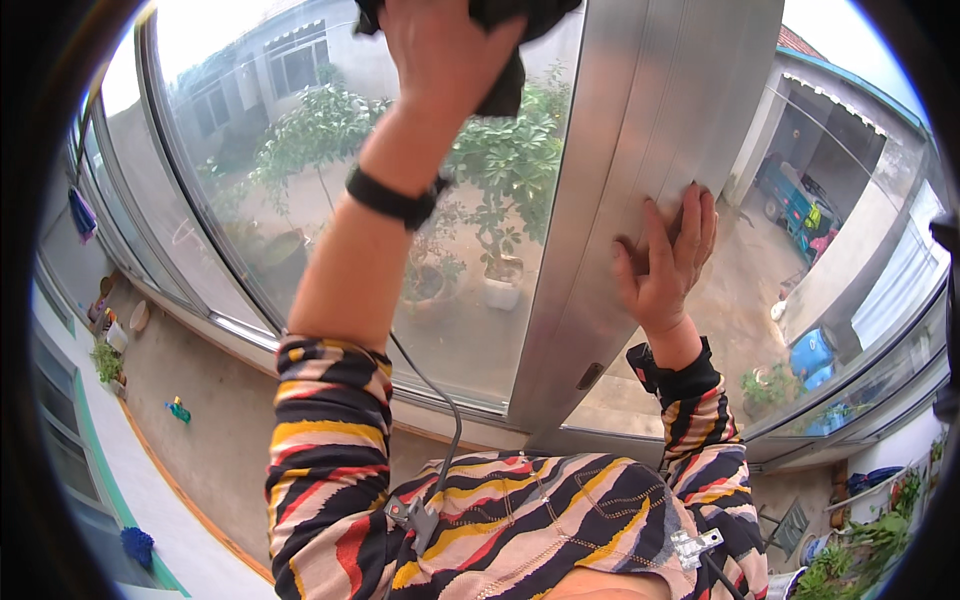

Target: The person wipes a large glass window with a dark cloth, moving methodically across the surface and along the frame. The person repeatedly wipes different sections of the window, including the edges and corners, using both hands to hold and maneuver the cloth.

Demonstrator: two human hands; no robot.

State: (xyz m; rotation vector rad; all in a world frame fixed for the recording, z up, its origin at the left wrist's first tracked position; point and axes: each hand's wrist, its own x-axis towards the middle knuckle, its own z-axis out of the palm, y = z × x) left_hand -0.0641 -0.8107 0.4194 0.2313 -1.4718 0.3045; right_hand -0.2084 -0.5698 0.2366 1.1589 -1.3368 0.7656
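My left hand (454, 56) is raised at the top of the view, on a dark cloth (504, 86) against the upper part of a window pane (360, 285). The cloth hangs out on both sides of the hand; part of it is cut off by the top edge. My right hand (664, 262) rests with fingers spread on the wide metal window frame (600, 187), holding nothing. A recessed latch (590, 376) sits lower on that frame. Both wrists wear black bands. A cable runs from near my left arm down to a clip on my patterned top.
Beyond the glass stand potted plants (502, 281), blue barrels (812, 352) and a parked blue cargo vehicle (795, 202). A green spray bottle (178, 409) is on the floor at left. Leafy plants (862, 551) and a folding chair (786, 529) are at lower right.
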